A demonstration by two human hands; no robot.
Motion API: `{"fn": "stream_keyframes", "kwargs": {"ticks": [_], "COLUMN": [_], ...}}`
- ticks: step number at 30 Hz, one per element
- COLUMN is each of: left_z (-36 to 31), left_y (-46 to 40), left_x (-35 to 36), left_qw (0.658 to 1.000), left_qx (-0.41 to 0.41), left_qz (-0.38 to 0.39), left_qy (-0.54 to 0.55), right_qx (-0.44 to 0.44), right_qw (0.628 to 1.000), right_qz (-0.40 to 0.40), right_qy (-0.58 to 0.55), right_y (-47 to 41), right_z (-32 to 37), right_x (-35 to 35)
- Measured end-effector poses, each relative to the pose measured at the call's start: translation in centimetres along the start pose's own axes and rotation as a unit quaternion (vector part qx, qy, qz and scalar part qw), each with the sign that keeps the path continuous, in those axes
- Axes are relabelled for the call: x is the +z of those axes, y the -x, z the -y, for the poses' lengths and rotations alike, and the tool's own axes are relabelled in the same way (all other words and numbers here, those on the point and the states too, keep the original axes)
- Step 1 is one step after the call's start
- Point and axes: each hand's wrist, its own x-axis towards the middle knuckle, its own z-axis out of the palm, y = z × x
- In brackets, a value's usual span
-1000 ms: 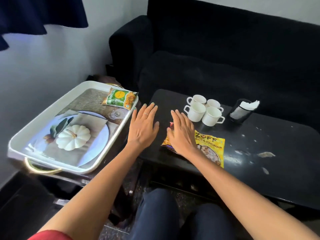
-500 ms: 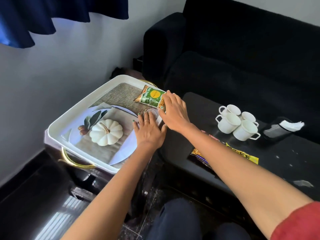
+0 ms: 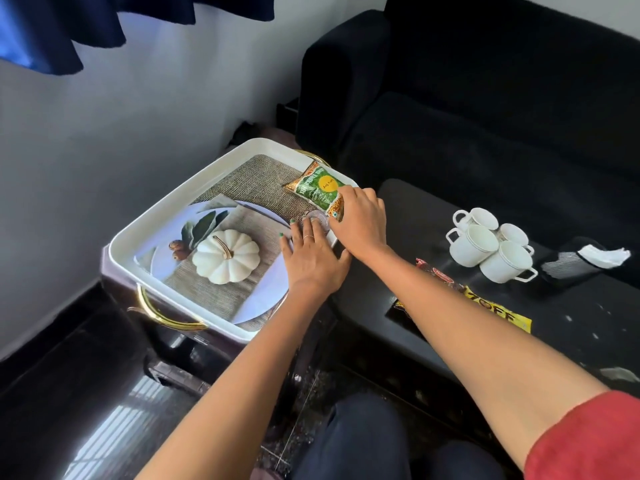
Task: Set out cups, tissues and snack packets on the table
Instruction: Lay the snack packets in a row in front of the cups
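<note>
A green snack packet (image 3: 317, 188) sits at the far right corner of the white tray (image 3: 166, 216), one end raised. My right hand (image 3: 362, 225) grips its near end. My left hand (image 3: 311, 259) lies flat on the tray beside it, fingers spread, fingertips at a small clear glass piece (image 3: 317, 218). On the black table (image 3: 412, 206) stand several white cups (image 3: 491, 245) in a cluster. A black holder with white tissues (image 3: 588, 261) is to their right. A yellow snack packet (image 3: 498, 308) lies on the table, partly hidden under my right forearm.
The tray has gold handles (image 3: 162, 315) and a printed picture of a white pumpkin (image 3: 225, 259). It rests on a dark stand left of the table. A black sofa (image 3: 485, 98) stands behind the table, and a white wall with a blue curtain (image 3: 69, 26) is to the left.
Both hands left the yellow packet and reached left to the tray. My right hand has closed on the green packet, which has turned and lifted at one end.
</note>
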Motion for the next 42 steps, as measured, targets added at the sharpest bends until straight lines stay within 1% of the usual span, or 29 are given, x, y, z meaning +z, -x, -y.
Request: {"fn": "stream_keyframes", "kwargs": {"ticks": [8,11,13,16,19,21,24,27,30,33,35,38,42], "left_z": [0.1,-0.5,-1.4,-3.1,-5.2,-6.5,-8.4,-10.0,-11.2,-12.4,-13.1,-13.8,-14.9], "left_y": [1.0,2.2,3.1,4.1,5.5,6.6,8.3,10.1,11.7,13.0,13.7,14.6,15.8], "left_x": [-2.0,-3.0,-4.1,-5.7,-7.5,-8.3,-8.5,-8.3,-7.9,-7.4,-7.1,-6.6,-5.7], "left_qw": [0.99,0.969,0.931,0.855,0.781,0.76,0.758,0.744,0.753,0.772,0.777,0.787,0.799], "left_qx": [0.024,0.009,-0.026,-0.087,-0.128,-0.131,-0.126,-0.106,-0.075,-0.049,-0.033,0.0,0.045], "left_qz": [0.037,0.019,0.012,-0.014,0.004,0.017,0.022,0.041,0.047,0.058,0.061,0.081,0.12], "left_qy": [0.131,0.246,0.363,0.512,0.611,0.636,0.64,0.658,0.652,0.631,0.626,0.612,0.588], "right_qx": [0.011,0.019,0.029,0.041,0.046,0.044,0.061,0.065,0.078,0.083,0.085,0.109,0.172], "right_qw": [0.995,0.992,0.987,0.977,0.967,0.962,0.954,0.952,0.953,0.956,0.954,0.945,0.928], "right_qz": [-0.068,-0.09,-0.115,-0.165,-0.203,-0.225,-0.252,-0.259,-0.262,-0.258,-0.264,-0.278,-0.277], "right_qy": [-0.07,-0.089,-0.107,-0.133,-0.146,-0.147,-0.153,-0.15,-0.129,-0.116,-0.116,-0.135,-0.182], "right_y": [2.9,4.1,5.1,6.9,9.1,10.7,13.2,15.3,17.0,18.6,19.5,20.8,22.1], "right_z": [0.6,0.6,0.5,0.4,0.3,0.0,-0.9,-2.0,-3.1,-4.4,-5.3,-6.6,-8.4], "right_x": [-2.5,-3.9,-5.1,-6.8,-8.5,-9.5,-11.1,-12.4,-13.6,-14.7,-15.4,-16.4,-17.4]}}
